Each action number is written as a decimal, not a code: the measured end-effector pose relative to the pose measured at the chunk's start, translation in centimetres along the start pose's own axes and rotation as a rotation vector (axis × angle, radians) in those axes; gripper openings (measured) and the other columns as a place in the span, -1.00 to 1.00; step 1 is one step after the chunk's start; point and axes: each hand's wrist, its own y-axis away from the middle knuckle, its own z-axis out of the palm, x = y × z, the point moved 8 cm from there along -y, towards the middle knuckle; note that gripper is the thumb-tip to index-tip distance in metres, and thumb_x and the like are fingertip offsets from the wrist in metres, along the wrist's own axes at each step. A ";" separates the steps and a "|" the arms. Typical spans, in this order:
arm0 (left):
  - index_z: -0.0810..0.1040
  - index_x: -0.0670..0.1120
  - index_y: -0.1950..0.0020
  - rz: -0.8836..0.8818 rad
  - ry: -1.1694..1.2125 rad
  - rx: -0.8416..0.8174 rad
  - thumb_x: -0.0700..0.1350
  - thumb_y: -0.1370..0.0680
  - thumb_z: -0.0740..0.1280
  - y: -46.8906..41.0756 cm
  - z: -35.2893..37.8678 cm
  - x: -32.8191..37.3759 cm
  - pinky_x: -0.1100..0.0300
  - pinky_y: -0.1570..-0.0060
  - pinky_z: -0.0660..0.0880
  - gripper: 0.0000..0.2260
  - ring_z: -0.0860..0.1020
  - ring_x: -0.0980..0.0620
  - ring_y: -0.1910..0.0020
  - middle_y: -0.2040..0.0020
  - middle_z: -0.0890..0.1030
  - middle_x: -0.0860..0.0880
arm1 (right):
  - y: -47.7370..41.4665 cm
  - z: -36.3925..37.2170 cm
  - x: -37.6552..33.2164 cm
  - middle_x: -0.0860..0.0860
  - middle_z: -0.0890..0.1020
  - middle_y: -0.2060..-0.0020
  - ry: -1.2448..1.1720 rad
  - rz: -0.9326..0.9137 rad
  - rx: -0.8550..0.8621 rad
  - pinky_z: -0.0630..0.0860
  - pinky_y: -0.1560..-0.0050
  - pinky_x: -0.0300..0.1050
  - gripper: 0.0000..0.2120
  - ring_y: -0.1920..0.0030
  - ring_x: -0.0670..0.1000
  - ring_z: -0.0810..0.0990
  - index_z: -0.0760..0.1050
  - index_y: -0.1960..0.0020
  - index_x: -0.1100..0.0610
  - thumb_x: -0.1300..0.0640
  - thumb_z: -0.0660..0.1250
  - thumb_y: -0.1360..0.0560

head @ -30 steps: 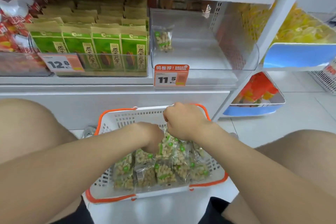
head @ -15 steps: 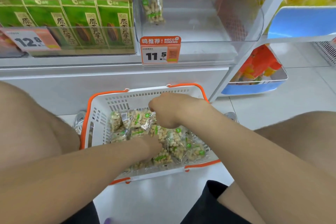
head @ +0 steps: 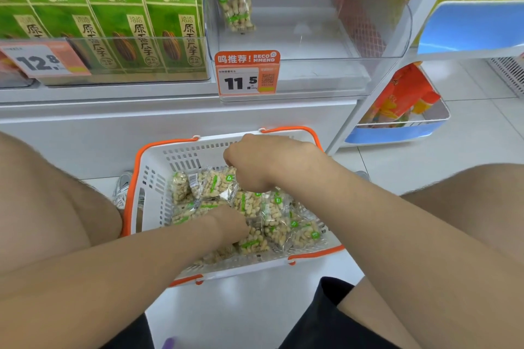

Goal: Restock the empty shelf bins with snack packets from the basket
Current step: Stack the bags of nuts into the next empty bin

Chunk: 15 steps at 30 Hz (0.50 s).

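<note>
Evidently the right hand (head: 268, 163) is pinching a peanut packet (head: 215, 183) in the basket (head: 154, 167) for the nearly empty bin (head: 368, 37), while the fingers of the left hand (head: 226, 222) are lying hidden among packets, grip unclear.

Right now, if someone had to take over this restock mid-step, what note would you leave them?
Right hand: curled, gripping packets at the far end of the basket.
Left hand: down among the packets at the near side; its fingers are hidden, so the grip is unclear.
Bin above the 11.5 tag: holds one lone packet at its back left.
Done: that single packet is shelved.
Left: nearly everything. The basket's pile has yet to go up into the bin.
</note>
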 end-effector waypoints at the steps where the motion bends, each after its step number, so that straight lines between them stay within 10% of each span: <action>1: 0.61 -0.20 -0.15 0.009 -0.026 0.008 -0.33 -0.64 0.31 -0.1 0.0 0.1 0.01 0.09 0.60 -0.86 0.61 -0.12 0.06 -0.10 0.64 -0.14 | 0.0 0.0 0.0 0.09 0.56 -0.04 0.003 -0.002 -0.001 0.40 0.38 -0.10 -0.69 0.25 0.01 0.53 0.51 -0.28 0.09 0.28 0.20 -0.59; 11: 0.44 -0.08 0.07 -0.086 0.542 0.057 -0.26 -0.62 0.22 2.2 -4.9 -4.6 0.02 0.25 0.36 -0.88 0.36 -0.06 0.25 0.17 0.45 -0.09 | 0.0 -1.4 1.4 0.13 0.53 -0.28 -0.015 0.041 -0.004 0.47 0.19 -0.06 -0.58 -0.07 0.16 0.61 0.45 -0.46 0.10 0.27 0.18 -0.62; 15: 0.45 -0.10 0.07 -0.084 1.061 0.262 -0.11 -0.67 0.26 4.8 -9.1 -8.0 -0.11 0.04 0.62 -0.86 0.67 0.02 0.22 -0.07 0.67 -0.12 | 0.5 -2.8 2.7 0.12 0.57 -0.28 -0.037 0.067 0.016 0.60 -0.14 0.11 -0.59 -0.20 0.18 0.61 0.47 -0.42 0.11 0.25 0.19 -0.58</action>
